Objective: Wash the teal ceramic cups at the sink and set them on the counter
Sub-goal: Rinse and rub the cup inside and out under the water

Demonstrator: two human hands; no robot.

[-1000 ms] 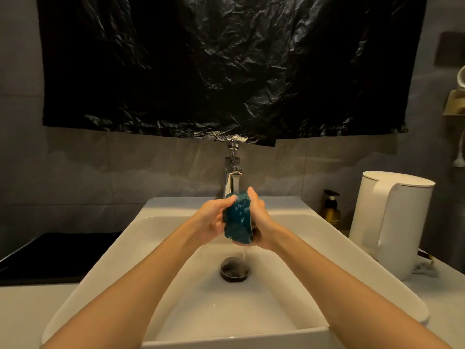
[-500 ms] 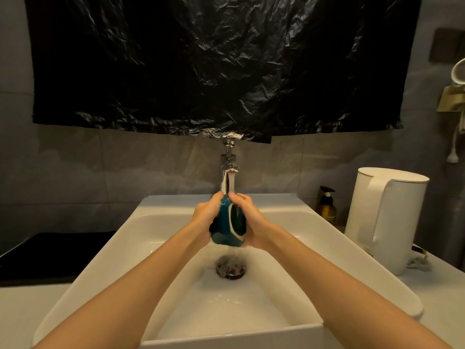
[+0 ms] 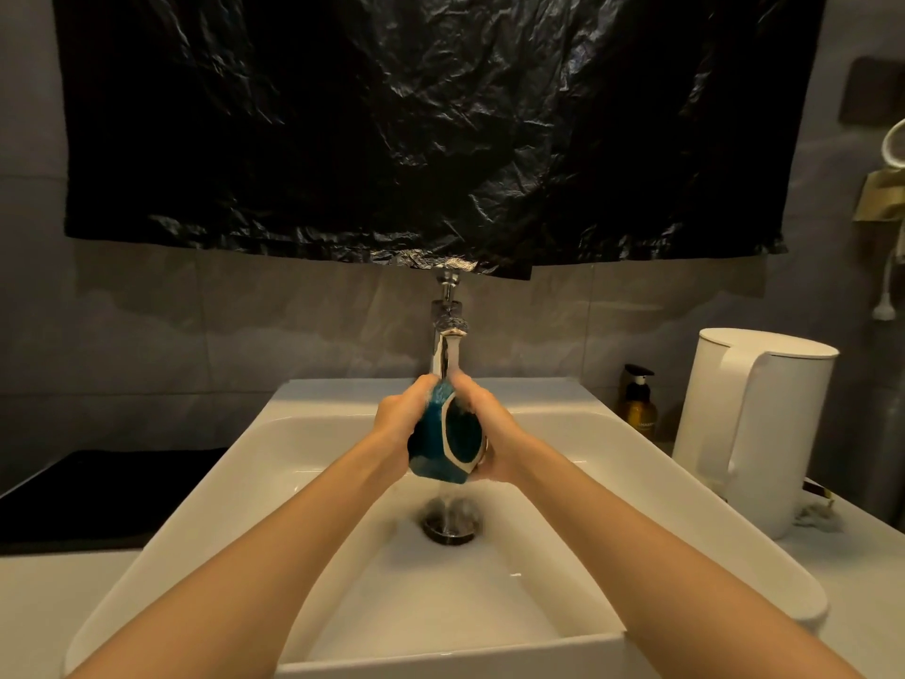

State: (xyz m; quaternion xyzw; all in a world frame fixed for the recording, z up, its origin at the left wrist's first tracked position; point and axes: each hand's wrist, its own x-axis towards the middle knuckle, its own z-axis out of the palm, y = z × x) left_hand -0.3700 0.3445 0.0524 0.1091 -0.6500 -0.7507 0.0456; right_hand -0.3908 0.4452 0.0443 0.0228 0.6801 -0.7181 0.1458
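Note:
A teal ceramic cup (image 3: 438,441) with a pale rim is held tilted on its side over the white sink (image 3: 318,482), right under the chrome faucet (image 3: 446,345). Its opening faces right and toward me. My left hand (image 3: 399,423) grips the cup's outer wall from the left. My right hand (image 3: 489,433) holds the rim side from the right, its fingers curled at the opening. Water runs off the cup down to the drain (image 3: 449,524).
A white electric kettle (image 3: 749,433) stands on the counter to the right of the sink, with a brown pump bottle (image 3: 638,409) behind it. A black cooktop (image 3: 88,497) lies on the left. Black plastic sheeting (image 3: 440,129) hangs above the faucet.
The cup has turned in my hands: its opening and pale rim now face right toward me, where a second ago only the teal outer wall showed. Both hands stay under the faucet.

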